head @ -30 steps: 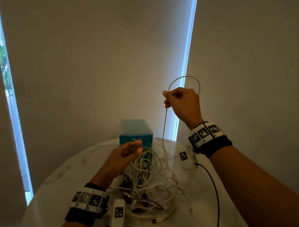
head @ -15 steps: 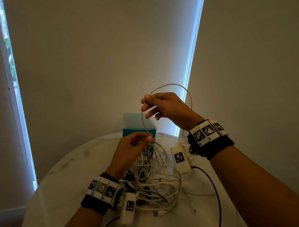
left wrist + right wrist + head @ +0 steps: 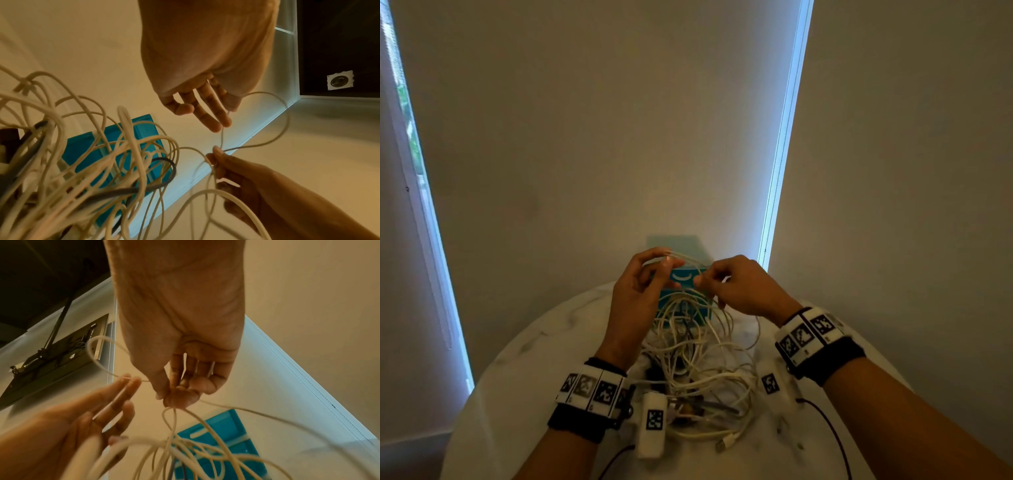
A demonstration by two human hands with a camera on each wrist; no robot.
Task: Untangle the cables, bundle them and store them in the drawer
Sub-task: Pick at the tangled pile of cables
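A tangle of white cables [image 3: 698, 359] lies on the round marble table [image 3: 517, 394], in front of a small teal drawer box [image 3: 681, 245]. Above the pile both hands meet at one thin white cable [image 3: 688, 259]. My left hand [image 3: 666, 265] keeps its fingers fairly straight and pinches the cable between thumb and fingertips [image 3: 224, 125]. My right hand [image 3: 703, 281] pinches the same cable a little lower and to the right, thumb against curled fingers [image 3: 176, 395]. A slack loop [image 3: 285, 116] arcs between the two grips. The drawer [image 3: 86, 146] looks closed.
White tagged pods [image 3: 654, 421] hang from both wrists with thin black leads [image 3: 832, 428] trailing over the table. A plug end [image 3: 726, 445] sticks out at the near side of the pile. The wall and blinds stand close behind the table.
My right hand has come down from head height with the cable loop. My left hand has risen from the pile, and the two now meet in front of the drawer box.
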